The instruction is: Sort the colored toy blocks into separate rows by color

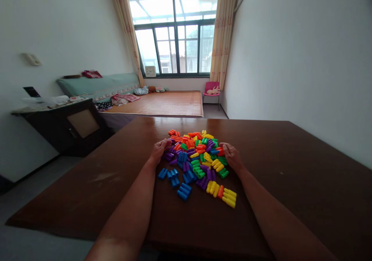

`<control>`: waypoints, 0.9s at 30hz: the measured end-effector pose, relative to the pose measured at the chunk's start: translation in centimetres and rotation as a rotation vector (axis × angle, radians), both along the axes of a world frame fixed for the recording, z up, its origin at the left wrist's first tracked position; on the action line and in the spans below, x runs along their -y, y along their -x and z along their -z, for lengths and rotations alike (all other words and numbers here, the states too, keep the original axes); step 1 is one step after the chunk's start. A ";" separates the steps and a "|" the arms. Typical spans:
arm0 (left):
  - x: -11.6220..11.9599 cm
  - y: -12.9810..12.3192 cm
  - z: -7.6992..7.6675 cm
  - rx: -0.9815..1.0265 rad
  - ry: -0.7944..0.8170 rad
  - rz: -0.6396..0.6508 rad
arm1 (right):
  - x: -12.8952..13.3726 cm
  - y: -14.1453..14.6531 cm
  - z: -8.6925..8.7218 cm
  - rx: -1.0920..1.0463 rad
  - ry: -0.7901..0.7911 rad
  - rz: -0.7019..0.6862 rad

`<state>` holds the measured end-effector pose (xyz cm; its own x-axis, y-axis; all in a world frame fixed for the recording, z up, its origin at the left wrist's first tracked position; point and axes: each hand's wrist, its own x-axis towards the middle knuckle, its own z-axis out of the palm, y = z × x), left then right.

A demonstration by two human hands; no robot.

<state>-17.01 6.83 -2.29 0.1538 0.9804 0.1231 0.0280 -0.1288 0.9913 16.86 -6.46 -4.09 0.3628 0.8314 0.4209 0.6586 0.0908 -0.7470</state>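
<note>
Bullet-shaped plastic building blocks in orange, yellow, green, blue and purple lie in a loose pile [200, 148] between my hands. My left hand [158, 151] rests at the pile's left edge, fingers stretched towards purple pieces and touching the edge. On the opposite side, my right hand [232, 156] lies against the pile with its fingers extended, beside an orange block [220, 151]. Neither hand appears to grip a block. Nearer to me are a blue block [184, 191] and a joined yellow and orange row [221, 193].
The pile lies on a dark brown table [285, 152] with a glossy top. Past its far edge stands a bed [174, 102] with a woven mat. A pink chair [212, 86] is by the right wall, and a dark cabinet [62, 125] stands at the left.
</note>
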 end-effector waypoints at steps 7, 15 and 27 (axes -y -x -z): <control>0.3 -1.1 0.3 -0.048 -0.052 -0.039 | 0.5 0.0 -0.7 0.075 -0.029 -0.108; -0.2 -1.1 0.5 -0.064 -0.094 -0.019 | 2.0 4.0 -2.9 0.520 0.002 -0.320; -0.6 -1.0 0.9 -0.120 -0.153 -0.015 | 0.0 -7.0 1.3 0.230 -0.040 0.216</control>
